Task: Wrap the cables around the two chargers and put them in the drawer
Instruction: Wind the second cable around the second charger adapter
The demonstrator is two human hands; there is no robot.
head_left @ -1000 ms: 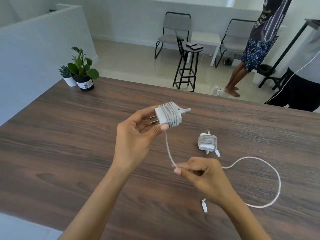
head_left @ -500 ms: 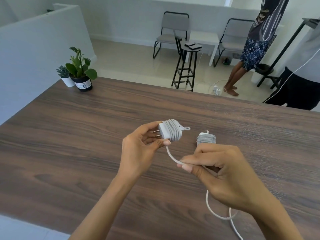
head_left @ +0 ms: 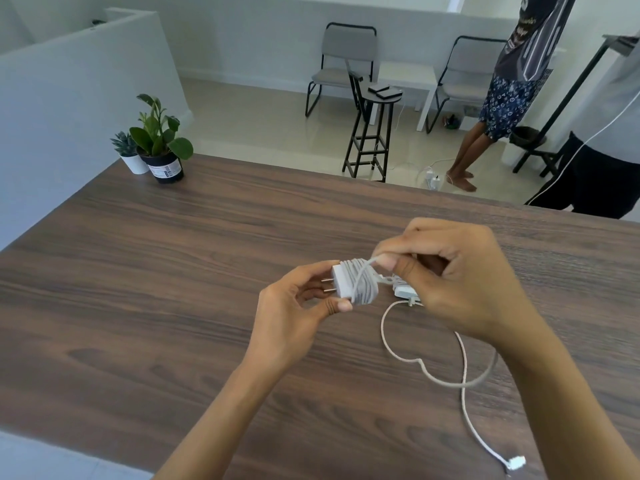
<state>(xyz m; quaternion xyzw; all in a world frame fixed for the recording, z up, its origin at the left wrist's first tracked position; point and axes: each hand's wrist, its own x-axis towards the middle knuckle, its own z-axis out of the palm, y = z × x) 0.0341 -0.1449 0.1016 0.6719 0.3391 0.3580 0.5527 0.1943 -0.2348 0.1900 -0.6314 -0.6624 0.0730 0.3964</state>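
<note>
Charger above wooden table

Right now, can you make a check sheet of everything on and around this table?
Surface: wooden table, dark grain.
Job's things: charger held above the table, mostly wrapped; second charger lies wrapped, partly hidden behind the right hand. No drawer seen.
Clutter: two plants at the far left corner.
Hands: left hand grips the charger; right hand pinches the cable.
Cables: cable trails loose on the table, its plug near the front edge.
Surroundings: stool, two chairs, two people standing.
</note>
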